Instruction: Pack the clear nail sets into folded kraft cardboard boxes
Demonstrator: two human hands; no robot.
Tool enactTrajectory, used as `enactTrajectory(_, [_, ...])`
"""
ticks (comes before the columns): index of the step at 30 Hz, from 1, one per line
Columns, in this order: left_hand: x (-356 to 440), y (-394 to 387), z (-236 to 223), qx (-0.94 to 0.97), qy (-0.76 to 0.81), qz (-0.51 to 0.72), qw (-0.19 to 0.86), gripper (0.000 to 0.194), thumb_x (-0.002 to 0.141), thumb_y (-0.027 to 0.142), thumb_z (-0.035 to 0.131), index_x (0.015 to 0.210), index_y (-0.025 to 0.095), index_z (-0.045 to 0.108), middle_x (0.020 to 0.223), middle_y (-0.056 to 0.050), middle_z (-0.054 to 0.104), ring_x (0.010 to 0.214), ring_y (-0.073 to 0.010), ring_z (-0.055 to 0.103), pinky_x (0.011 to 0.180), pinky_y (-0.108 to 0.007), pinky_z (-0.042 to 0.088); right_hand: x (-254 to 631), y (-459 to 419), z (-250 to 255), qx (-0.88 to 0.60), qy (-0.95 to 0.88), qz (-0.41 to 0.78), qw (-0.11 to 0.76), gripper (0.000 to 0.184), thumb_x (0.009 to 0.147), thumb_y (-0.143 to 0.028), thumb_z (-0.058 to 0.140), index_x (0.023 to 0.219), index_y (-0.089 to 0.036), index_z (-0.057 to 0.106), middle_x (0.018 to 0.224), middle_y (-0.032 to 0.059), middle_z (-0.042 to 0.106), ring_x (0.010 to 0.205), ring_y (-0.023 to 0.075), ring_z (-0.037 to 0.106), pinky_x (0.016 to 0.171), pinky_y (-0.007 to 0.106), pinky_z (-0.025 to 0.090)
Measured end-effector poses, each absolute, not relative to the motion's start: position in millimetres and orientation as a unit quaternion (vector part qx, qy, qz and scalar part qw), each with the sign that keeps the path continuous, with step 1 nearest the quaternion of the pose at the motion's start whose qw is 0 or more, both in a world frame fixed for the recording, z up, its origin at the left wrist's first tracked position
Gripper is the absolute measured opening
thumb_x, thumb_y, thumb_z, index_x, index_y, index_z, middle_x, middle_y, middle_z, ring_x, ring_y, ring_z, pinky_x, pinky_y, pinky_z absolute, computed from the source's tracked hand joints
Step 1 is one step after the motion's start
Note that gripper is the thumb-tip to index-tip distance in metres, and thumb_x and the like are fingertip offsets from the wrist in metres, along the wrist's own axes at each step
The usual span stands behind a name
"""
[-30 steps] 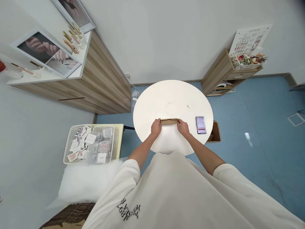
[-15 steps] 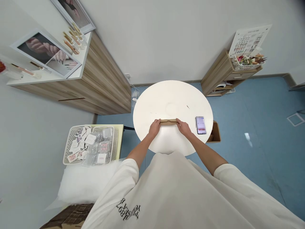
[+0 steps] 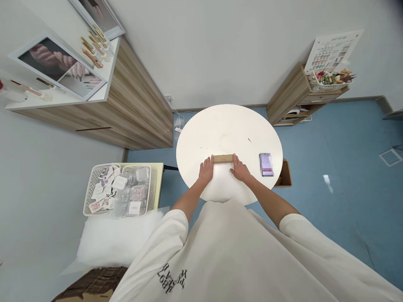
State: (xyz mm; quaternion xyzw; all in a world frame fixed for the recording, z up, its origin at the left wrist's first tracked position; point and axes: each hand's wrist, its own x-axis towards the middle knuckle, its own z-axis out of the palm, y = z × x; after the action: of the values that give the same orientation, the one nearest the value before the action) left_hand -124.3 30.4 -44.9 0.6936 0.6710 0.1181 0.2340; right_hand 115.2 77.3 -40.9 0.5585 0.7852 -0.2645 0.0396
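A small, narrow brown cardboard box [image 3: 223, 159] lies on the round white table [image 3: 226, 126], its long side facing me and its lid down. My left hand [image 3: 206, 170] is at its left end, fingers stretched forward, with the fingertips against the cardboard. A ring shows on one finger of that hand. At the right end my right hand [image 3: 240, 169] presses its fingertips on the box, the thumb sticking out toward the left in front of it. Between them the two hands hold the box at its ends.
A phone [image 3: 266, 164] lies at the table's right side, above an open cardboard carton [image 3: 285, 174] on the floor. To the left, white baskets [image 3: 87, 197] hold clear plastic cases and paper packets. A wood-grain cabinet [image 3: 138, 105] stands behind left, a smaller one [image 3: 288, 90] behind right.
The box's front edge and lid have come together, and its top now looks flat. My fingers have gone from gripping the corners to lying stretched along the ends.
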Motion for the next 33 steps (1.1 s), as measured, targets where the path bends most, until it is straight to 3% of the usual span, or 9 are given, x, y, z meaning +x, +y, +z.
enactTrajectory(7, [-125.9, 33.8, -36.6, 0.708, 0.658, 0.101, 0.235, 0.086, 0.086, 0.011, 0.049, 0.163, 0.016, 0.012, 0.154, -0.021, 0.041, 0.140, -0.0360, 0.040, 0.111, -0.050, 0.035, 114.5, 79.6, -34.3, 0.556, 0.782, -0.283, 0.020, 0.091, 0.094, -0.034, 0.049, 0.163, -0.022, -0.008, 0.169, 0.0156, 0.010, 0.142, 0.0382, 0.034, 0.107, 0.053, 0.040])
enactTrajectory(11, [-124.3, 33.3, -26.0, 0.700, 0.660, 0.098, 0.256, 0.079, 0.090, 0.013, 0.044, 0.162, 0.016, 0.012, 0.141, -0.020, 0.049, 0.127, -0.0317, 0.050, 0.102, -0.044, 0.042, 110.3, 75.8, -27.0, 0.562, 0.766, -0.310, -0.033, 0.083, 0.096, -0.031, 0.044, 0.164, -0.019, -0.002, 0.162, 0.0175, 0.027, 0.140, 0.0338, 0.037, 0.110, 0.049, 0.039])
enactTrajectory(15, [-120.9, 19.9, -23.5, 0.677, 0.673, 0.116, 0.275, 0.070, 0.092, 0.016, 0.045, 0.158, 0.018, 0.023, 0.132, -0.017, 0.051, 0.116, -0.0290, 0.055, 0.097, -0.041, 0.045, 107.4, 59.5, -22.2, 0.594, 0.733, -0.323, -0.079, 0.076, 0.097, -0.035, 0.042, 0.163, -0.021, 0.008, 0.149, 0.0170, 0.041, 0.132, 0.0316, 0.046, 0.107, 0.047, 0.042])
enactTrajectory(24, [-119.3, -32.0, -53.5, 0.659, 0.652, 0.112, 0.358, 0.065, 0.092, 0.018, 0.046, 0.155, 0.020, 0.028, 0.140, -0.016, 0.047, 0.126, -0.0282, 0.052, 0.102, -0.041, 0.045, 110.7, 8.8, -44.6, 0.637, 0.682, -0.356, -0.053, 0.076, 0.096, -0.035, 0.043, 0.163, -0.022, 0.009, 0.140, 0.0163, 0.050, 0.127, 0.0313, 0.049, 0.103, 0.045, 0.045])
enactTrajectory(33, [-117.0, -34.8, -45.6, 0.693, 0.639, 0.086, 0.322, 0.069, 0.087, 0.014, 0.050, 0.153, 0.020, 0.032, 0.162, -0.017, 0.027, 0.142, -0.0344, 0.038, 0.107, -0.050, 0.041, 111.6, -0.3, -56.5, 0.640, 0.686, -0.340, -0.072, 0.071, 0.092, -0.031, 0.043, 0.159, -0.020, 0.023, 0.156, 0.0136, 0.036, 0.140, 0.0298, 0.039, 0.112, 0.046, 0.040])
